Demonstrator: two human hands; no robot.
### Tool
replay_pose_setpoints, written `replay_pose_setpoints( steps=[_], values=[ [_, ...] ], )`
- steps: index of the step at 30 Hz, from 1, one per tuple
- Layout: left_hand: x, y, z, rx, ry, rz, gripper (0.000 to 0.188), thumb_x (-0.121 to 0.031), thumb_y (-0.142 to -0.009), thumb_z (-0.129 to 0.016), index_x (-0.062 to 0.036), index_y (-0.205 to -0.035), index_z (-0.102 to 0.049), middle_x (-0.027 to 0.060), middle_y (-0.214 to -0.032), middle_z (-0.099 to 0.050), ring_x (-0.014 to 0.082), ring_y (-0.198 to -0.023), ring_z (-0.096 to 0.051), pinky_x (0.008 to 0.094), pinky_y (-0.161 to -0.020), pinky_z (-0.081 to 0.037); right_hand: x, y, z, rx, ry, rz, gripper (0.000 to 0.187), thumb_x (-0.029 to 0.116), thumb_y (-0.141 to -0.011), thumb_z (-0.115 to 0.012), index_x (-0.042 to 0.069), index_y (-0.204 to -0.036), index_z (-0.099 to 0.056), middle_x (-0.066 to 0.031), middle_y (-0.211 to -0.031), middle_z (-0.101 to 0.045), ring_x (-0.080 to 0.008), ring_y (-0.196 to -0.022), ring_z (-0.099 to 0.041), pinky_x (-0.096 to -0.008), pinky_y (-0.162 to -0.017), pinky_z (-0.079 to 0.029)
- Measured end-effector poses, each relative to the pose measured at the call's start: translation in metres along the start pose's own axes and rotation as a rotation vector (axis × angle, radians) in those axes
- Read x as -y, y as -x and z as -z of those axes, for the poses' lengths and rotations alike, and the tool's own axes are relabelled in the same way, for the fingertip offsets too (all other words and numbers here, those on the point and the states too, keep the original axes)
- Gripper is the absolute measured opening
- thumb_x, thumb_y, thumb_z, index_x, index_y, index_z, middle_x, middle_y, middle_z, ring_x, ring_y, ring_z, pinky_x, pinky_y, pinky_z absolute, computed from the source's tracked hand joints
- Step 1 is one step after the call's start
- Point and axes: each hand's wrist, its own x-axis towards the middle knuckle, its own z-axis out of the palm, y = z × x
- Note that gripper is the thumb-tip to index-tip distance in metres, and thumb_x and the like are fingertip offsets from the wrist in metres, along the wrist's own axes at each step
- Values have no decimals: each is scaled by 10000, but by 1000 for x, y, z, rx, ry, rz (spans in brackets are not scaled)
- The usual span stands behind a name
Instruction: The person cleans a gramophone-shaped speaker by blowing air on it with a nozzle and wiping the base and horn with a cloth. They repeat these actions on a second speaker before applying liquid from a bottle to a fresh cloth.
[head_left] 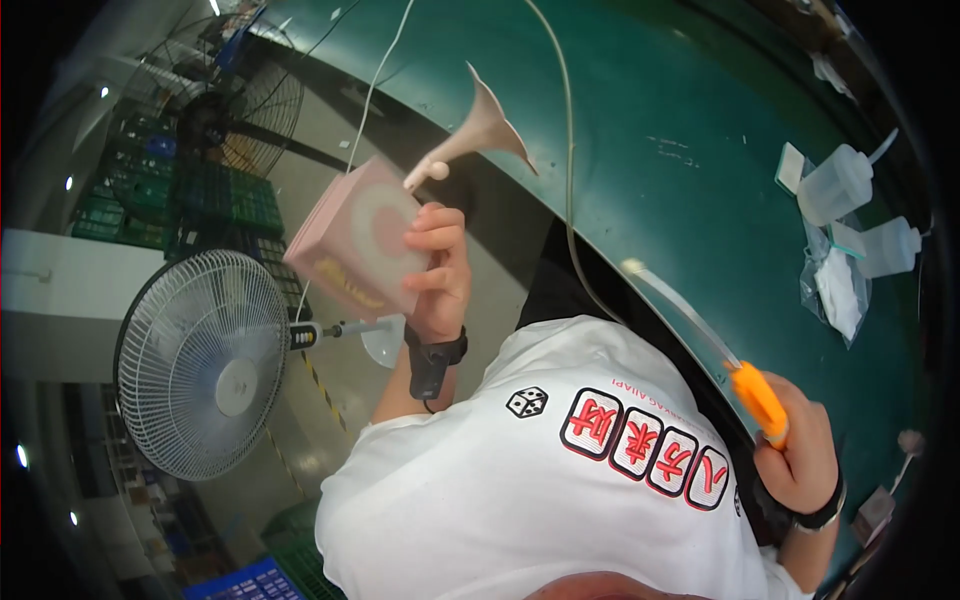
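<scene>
My left hand (440, 280) is closed on a pink gramophone-shaped box (345, 235), raised off the table at the left. A pale flared horn (482, 130) stands out from its upper corner. The box face has a whitish ring and some yellow decoration, blurred by motion. In my right hand (805, 450) is an orange-handled tool (757, 400), gripped by the handle near the table's front edge. Its long, pale, slightly curved shaft points up and left to a whitish tip; the kind of tool is unclear.
The green table (660, 190) spans the upper right, with a hose (568, 130) across it. Plastic bottles (838, 185) and a clear bag with white stuff (835, 295) stand at the right. A fan (205, 365) and green crates (140, 195) are at the left.
</scene>
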Motion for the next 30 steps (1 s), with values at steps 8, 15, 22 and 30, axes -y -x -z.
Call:
replay_pose_setpoints(
  steps=[8, 15, 22, 30],
  values=[
    [41, -96, 26, 343, -15, 386, 174, -240, -961, -546, -114, -995, -663, 16, -910, -569, 146, -879, -584, 339, -664, -569, -39, 181, -77, -965, -114, -420, 385, 89, -986, -497, -57, -1338, -444, -106, -1149, -619, -136, -824, -571, -261, -737, -440],
    [67, -153, 63, 310, -88, 570, 162, -262, -956, -568, -184, -948, -709, -52, -857, -549, 105, -862, -539, 281, -701, -512, -55, 181, -175, -1589, -1, -1096, 373, 211, -1047, -523, -79, -1282, -513, -86, -1053, -621, -98, -858, -546, -243, -717, -438],
    [94, -205, 94, 175, -26, 707, 166, -276, -956, -572, -193, -957, -715, -61, -839, -526, 94, -856, -508, 272, -737, -466, -127, 198, -237, -1202, -42, -1197, 318, 233, -1042, -542, -55, -1158, -612, -97, -1030, -650, -137, -872, -581, -276, -804, -469],
    [114, -245, 128, 89, -60, 715, 191, -300, -973, -556, -183, -1007, -704, -60, -867, -525, 89, -872, -504, 287, -772, -455, -128, 159, -264, -1622, -1087, -955, 222, 181, -1015, -547, 16, -1115, -657, -103, -1037, -657, -208, -1016, -628, -358, -940, -491]
  ],
)
